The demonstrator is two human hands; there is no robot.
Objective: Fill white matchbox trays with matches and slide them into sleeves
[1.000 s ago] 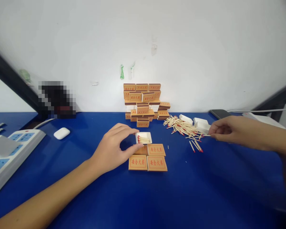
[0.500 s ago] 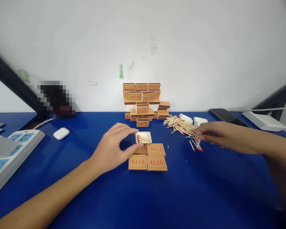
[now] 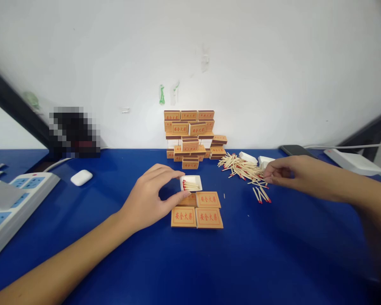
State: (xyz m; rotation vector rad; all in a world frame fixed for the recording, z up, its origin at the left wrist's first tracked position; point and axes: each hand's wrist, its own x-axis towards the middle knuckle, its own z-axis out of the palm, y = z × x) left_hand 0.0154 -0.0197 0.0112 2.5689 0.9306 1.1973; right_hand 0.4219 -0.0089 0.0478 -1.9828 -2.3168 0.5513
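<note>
My left hand (image 3: 152,190) has its thumb and forefinger closed on the left end of a small white matchbox tray (image 3: 199,180). Several red-tipped matchsticks (image 3: 191,185) lie inside that tray. Just in front of it, flat matchboxes (image 3: 208,217) with orange labels are arranged in a block, one partly covered by my left thumb. Over the right edge of a heap of loose matchsticks (image 3: 241,167), my right hand (image 3: 282,173) is closed in a pinch; what lies between its fingertips is hidden. A few matchsticks (image 3: 262,195) lie side by side below it.
A stack of matchboxes (image 3: 189,135) stands against the wall. White trays (image 3: 248,158) sit behind the heap, near a dark phone (image 3: 296,150) and a white device (image 3: 352,162). At left are a power strip (image 3: 22,199) and a white earphone case (image 3: 81,177).
My right hand has moved slightly up from the few separate matchsticks to the heap's edge. Those matchsticks now lie closer together, free of my fingers. The left hand stays on the tray.
</note>
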